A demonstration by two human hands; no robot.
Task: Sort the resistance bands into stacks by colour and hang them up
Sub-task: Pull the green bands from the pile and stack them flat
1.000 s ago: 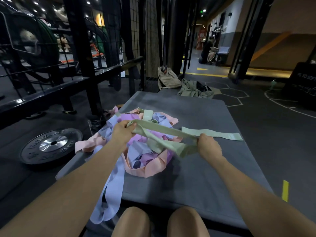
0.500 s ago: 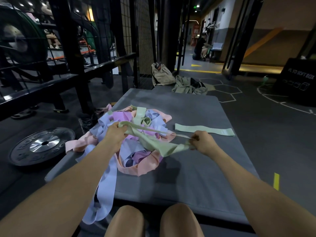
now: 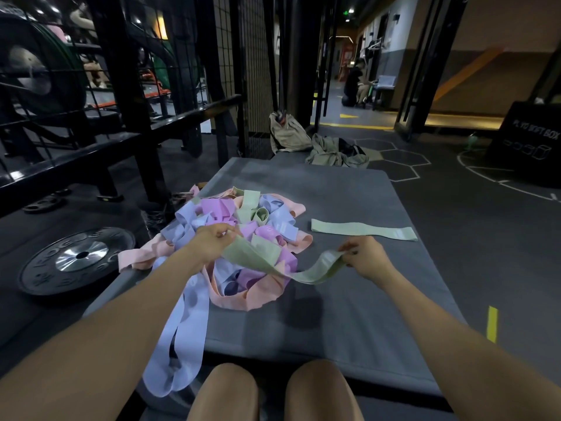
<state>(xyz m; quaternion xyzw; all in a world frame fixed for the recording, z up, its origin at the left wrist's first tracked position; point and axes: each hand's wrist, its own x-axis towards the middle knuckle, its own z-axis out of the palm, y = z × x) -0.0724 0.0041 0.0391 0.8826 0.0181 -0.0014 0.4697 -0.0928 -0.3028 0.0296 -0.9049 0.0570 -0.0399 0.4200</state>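
A tangled pile of resistance bands (image 3: 243, 232) in lilac, purple, peach and green lies on the left of a grey mat (image 3: 349, 299). One lilac band (image 3: 182, 335) hangs over the mat's near edge. A green band (image 3: 273, 262) sags between my hands above the pile. My left hand (image 3: 212, 241) pinches its left end and my right hand (image 3: 362, 256) pinches its right end. A second green band (image 3: 364, 233) lies flat on the mat, just beyond my right hand.
A black weight plate (image 3: 76, 259) lies on the floor to the left. A dark rack frame (image 3: 130, 123) stands behind it. A bag (image 3: 288, 135) and crumpled clothes (image 3: 334, 151) sit past the mat's far end. A plyo box (image 3: 528, 141) stands far right. A person crouches in the far hallway.
The green band has come free of the pile and opened out flat. It now sags loosely between my hands instead of being pulled taut. My right hand has shifted slightly right.
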